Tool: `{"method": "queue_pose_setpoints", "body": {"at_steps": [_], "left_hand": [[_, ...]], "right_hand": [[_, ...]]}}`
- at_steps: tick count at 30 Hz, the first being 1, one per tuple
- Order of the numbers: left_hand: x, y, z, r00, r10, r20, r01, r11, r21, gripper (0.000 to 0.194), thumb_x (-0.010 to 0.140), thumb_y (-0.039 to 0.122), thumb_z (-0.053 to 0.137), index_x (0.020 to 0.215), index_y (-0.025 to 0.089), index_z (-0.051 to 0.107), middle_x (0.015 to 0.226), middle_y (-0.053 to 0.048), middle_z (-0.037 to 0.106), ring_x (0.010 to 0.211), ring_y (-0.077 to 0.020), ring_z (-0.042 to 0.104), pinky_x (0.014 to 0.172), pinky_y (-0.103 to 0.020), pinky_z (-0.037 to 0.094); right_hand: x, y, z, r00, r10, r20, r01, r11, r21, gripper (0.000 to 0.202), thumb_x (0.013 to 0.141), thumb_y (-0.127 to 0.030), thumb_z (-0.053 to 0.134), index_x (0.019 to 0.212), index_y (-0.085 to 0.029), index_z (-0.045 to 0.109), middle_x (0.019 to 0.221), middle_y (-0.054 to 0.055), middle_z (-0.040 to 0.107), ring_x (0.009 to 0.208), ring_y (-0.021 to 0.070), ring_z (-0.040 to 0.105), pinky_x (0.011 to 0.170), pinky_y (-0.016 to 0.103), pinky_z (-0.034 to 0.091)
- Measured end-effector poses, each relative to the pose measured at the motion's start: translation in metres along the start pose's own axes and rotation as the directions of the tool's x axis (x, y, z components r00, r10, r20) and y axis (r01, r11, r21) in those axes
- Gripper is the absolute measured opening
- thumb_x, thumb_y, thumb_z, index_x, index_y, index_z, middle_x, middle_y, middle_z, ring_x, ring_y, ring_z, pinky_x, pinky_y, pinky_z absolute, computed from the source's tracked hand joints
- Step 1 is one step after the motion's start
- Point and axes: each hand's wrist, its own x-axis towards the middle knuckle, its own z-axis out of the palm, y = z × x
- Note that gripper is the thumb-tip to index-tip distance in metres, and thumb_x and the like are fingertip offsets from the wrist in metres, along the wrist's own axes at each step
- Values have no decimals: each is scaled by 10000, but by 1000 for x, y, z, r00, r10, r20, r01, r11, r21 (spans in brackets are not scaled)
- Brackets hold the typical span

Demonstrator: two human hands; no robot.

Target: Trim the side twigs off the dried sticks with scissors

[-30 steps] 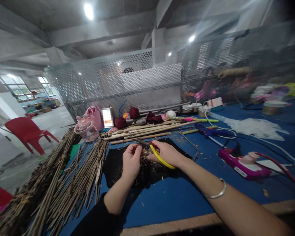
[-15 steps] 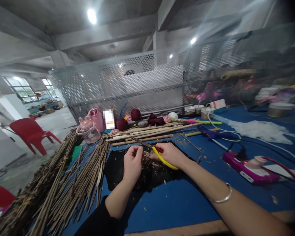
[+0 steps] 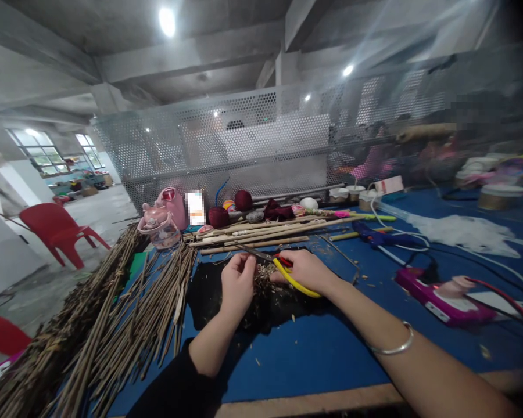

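Observation:
My right hand (image 3: 307, 270) grips a pair of scissors (image 3: 297, 283) with yellow and red handles. Their dark blades point left, passing just above the fingertips of my left hand (image 3: 237, 281). That hand is closed in a pinch, and whatever lies between its fingers is too small or hidden to make out. Beneath both hands a black cloth (image 3: 209, 299) is spread on the blue tabletop. Short cut bits of plant stem (image 3: 265, 278) are heaped on the cloth between my hands.
Long dry stalks (image 3: 135, 325) cover the table's left side. Bamboo sticks (image 3: 261, 230) and yarn balls (image 3: 218, 217) lie beyond the cloth. To the right are a blue glue gun (image 3: 370, 232), a magenta power strip (image 3: 444, 302) and a plastic bag (image 3: 466, 229). A perforated metal panel (image 3: 178, 157) stands behind.
The view has shifted slightly, so the scene sits a little further right. Both hands keep nearly the same pose, with the scissors still in my right hand.

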Motion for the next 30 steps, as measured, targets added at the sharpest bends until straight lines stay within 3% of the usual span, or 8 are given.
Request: {"method": "queue_pose_setpoints", "body": {"at_steps": [10,15,20,30], "left_hand": [[0,1,0,999,-2,-54,2,1000,9,267,724,417,536,703,154,579,581,-3,542,499,-96,446,483,-192,346],[0,0,-3,998,45,-50,-39,993,114,262,758,385,497,643,159,561,566,7,530,483,-89,420,487,-189,326],[-1,1,-3,993,115,-34,-106,974,201,228,773,341,481,669,162,576,570,4,536,516,-102,436,520,-196,334],[-1,-1,-1,998,42,-43,-39,997,64,232,737,367,528,763,151,608,639,-22,579,563,-116,484,533,-200,376]], "right_hand": [[-2,-1,-8,999,-29,25,29,999,-23,436,594,-597,588,824,-227,566,683,9,603,592,144,509,506,209,287],[-3,-2,-8,998,-18,53,18,1000,-1,527,571,-620,595,920,-227,569,765,31,623,660,169,541,553,220,321],[-2,2,-7,999,-27,47,27,1000,4,470,597,-601,584,884,-229,585,724,17,617,621,153,524,528,214,316],[1,5,-6,999,-5,38,4,999,36,428,592,-582,592,786,-201,611,667,4,597,568,123,477,495,197,296]]}}
